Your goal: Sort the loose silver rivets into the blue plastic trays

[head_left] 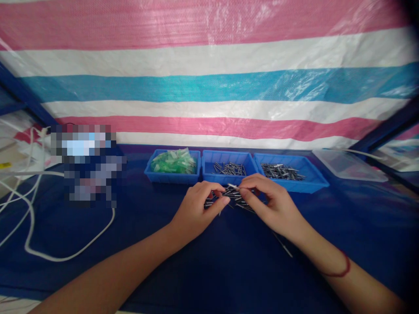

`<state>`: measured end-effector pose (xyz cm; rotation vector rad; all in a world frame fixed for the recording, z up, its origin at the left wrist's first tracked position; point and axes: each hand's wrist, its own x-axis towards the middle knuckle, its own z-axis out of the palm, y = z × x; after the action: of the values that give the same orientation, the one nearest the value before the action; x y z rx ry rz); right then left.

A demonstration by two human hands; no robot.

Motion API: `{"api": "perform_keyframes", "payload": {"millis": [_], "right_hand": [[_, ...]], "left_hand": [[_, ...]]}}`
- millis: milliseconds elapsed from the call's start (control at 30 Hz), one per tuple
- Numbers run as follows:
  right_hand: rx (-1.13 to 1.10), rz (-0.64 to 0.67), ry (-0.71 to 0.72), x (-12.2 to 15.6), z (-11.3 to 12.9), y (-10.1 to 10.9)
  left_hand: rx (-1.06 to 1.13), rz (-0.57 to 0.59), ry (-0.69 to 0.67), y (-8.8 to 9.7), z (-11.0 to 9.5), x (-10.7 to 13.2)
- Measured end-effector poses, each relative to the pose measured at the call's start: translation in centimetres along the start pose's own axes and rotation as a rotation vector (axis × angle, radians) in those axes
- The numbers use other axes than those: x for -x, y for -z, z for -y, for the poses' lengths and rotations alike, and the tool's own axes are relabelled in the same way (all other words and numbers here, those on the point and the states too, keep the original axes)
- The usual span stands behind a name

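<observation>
My right hand (pixel 268 203) is closed in a pinch at the far side of a loose pile of thin metal pins (pixel 244 204). A small bright metal pin (pixel 232 186) sticks out to the left from its fingertips. My left hand (pixel 199 205) curves over the left side of the same pile. A small gap shows between its thumb and forefinger, with dark pins visible through it; its other fingers are hidden. One long thin metal rod (pixel 283 245) lies apart on the blue table, beneath my right wrist.
Behind the pile stand three blue bins: the left bin (pixel 173 178) holds green and clear plastic pieces, the middle bin (pixel 209 176) and right bin (pixel 314 181) hold metal pins. A clear plastic lid (pixel 350 165) lies right. White cables (pixel 59 260) and a blurred-out item are left. A striped sheet (pixel 209 89) hangs behind.
</observation>
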<state>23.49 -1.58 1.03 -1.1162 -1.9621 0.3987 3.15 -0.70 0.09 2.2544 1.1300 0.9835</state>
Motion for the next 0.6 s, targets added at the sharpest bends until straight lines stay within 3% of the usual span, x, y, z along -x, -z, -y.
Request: {"api": "perform_keyframes", "payload": {"millis": [167, 300, 433, 600], "right_hand": [[0.623, -0.294, -0.059, -0.6, -3.5, 5.3], [0.877, -0.278, -0.19, -0.2, -6.9, 8.4], [0.883, -0.216, -0.212, 0.1, -8.3, 7.6], [0.868, -0.236, -0.19, 0.0, -7.7, 5.2]], "left_hand": [[-0.201, 0.131, -0.071, 0.2, 0.1, 0.2], [-0.333, 0.196, -0.094, 0.3, -0.3, 0.5], [-0.413, 0.222, -0.103, 0.2, -0.4, 0.7], [-0.504, 0.214, -0.073, -0.1, 0.0, 0.9]]}}
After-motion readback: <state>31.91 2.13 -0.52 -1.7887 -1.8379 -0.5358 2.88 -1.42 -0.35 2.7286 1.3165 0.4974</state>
